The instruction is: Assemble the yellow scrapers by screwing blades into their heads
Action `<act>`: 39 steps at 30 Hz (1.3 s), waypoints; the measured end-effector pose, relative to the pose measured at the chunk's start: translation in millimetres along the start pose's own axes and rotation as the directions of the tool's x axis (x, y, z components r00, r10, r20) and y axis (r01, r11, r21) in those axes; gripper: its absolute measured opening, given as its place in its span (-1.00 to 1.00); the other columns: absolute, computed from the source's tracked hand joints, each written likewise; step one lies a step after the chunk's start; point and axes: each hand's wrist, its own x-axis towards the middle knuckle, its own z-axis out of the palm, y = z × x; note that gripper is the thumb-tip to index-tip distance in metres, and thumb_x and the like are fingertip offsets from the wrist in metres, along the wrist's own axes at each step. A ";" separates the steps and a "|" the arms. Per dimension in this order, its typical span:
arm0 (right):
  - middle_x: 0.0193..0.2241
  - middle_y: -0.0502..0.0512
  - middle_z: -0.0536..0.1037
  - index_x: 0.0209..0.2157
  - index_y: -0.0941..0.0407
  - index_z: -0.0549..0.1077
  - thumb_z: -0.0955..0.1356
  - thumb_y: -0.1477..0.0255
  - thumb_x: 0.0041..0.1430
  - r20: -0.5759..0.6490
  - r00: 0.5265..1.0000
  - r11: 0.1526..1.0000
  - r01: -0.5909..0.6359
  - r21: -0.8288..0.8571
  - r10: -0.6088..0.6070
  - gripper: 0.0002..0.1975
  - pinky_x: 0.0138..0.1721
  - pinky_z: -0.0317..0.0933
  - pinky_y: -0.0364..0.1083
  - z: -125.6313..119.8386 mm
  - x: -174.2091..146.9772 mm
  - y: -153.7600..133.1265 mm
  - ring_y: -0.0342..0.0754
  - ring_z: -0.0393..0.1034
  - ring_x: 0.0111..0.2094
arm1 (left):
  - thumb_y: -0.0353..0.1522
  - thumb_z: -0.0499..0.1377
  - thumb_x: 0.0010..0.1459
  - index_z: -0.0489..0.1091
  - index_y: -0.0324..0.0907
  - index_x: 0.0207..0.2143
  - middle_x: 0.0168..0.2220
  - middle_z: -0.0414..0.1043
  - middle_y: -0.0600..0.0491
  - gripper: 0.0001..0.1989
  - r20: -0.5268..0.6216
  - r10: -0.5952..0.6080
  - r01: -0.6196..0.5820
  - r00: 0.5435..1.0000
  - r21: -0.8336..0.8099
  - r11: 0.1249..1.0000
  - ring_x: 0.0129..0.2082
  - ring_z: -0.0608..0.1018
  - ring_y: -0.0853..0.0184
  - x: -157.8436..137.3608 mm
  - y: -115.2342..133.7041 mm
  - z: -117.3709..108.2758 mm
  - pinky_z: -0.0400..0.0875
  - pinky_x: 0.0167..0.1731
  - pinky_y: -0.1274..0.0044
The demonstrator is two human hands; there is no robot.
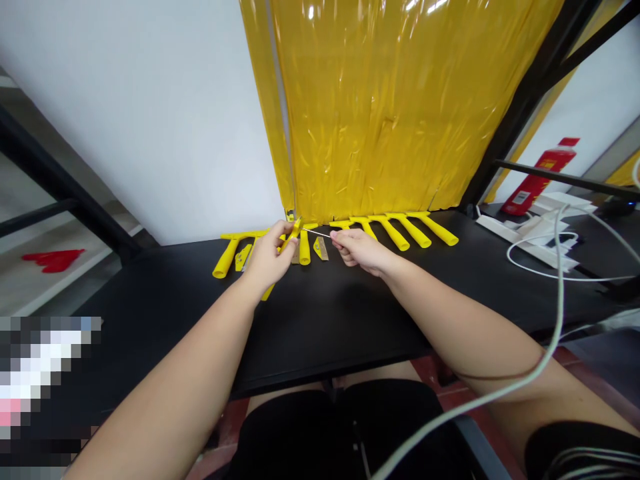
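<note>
My left hand (267, 261) is closed around a yellow plastic T-shaped handle (297, 227), whose grip end pokes out below the palm. A thin metal shaft (316, 232), like a screwdriver's, runs from the closed fingers of my right hand (356, 247) to the head of that handle. The shaft's near end is hidden in my fist. Around both hands lie more yellow T-shaped handles (419, 235), several of them in a row to the right. A small yellow piece with a flat blade-like plate (321, 249) rests between my hands, and a similar yellow piece (243, 257) is left of them.
A black table (340, 320) carries everything. Behind it hang a yellow plastic curtain (390, 113) and a white panel (165, 120). At right stand a red bottle (537, 179) and white boxy items (525, 239). A pale cable (500, 393) loops over my right forearm.
</note>
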 end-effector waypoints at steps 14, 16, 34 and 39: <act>-0.27 0.13 0.54 -0.32 0.11 0.54 0.38 0.27 0.32 0.245 0.970 0.506 0.208 -0.837 0.006 -0.79 -0.25 0.15 -0.09 7.9 -8.5 4.4 -0.02 0.38 -0.25 | -0.35 0.18 0.15 0.21 -0.08 -0.24 -0.41 0.45 0.12 -0.82 -0.046 -0.476 0.383 0.878 -0.529 0.757 -0.59 0.50 0.37 15.4 1.9 3.5 0.37 -0.58 0.54; -0.25 0.14 0.53 -0.30 0.10 0.53 0.41 0.27 0.29 0.243 0.970 0.472 0.214 -0.855 0.002 -0.81 -0.26 0.15 -0.08 10.3 -9.3 4.7 0.00 0.37 -0.24 | -0.35 0.19 0.14 0.25 -0.11 -0.28 -0.43 0.48 0.10 -0.86 -0.024 -0.538 0.427 0.843 -0.579 0.694 -0.56 0.51 0.36 15.3 4.6 4.5 0.37 -0.55 0.55; 0.08 0.15 0.26 0.06 -0.04 0.57 0.58 0.37 0.08 0.382 0.742 0.695 0.661 -0.281 -0.551 -0.52 0.08 0.49 0.06 27.3 -16.2 1.8 0.07 0.35 0.14 | -0.35 0.31 0.21 0.37 -0.21 -0.24 -0.34 0.54 0.04 -0.82 0.171 -0.473 0.438 0.864 -0.720 0.538 -0.38 0.60 0.39 6.3 1.9 16.1 0.52 -0.27 0.49; 0.06 0.15 0.30 0.02 0.00 0.56 0.55 0.37 0.12 0.324 0.784 0.741 0.613 -0.275 -0.529 -0.60 0.09 0.50 0.10 20.2 -15.4 2.7 0.04 0.39 0.11 | -0.41 0.29 0.23 0.37 -0.21 -0.27 -0.34 0.53 0.04 -0.88 0.167 -0.507 0.453 0.846 -0.726 0.517 -0.39 0.59 0.42 6.7 2.4 14.5 0.54 -0.26 0.52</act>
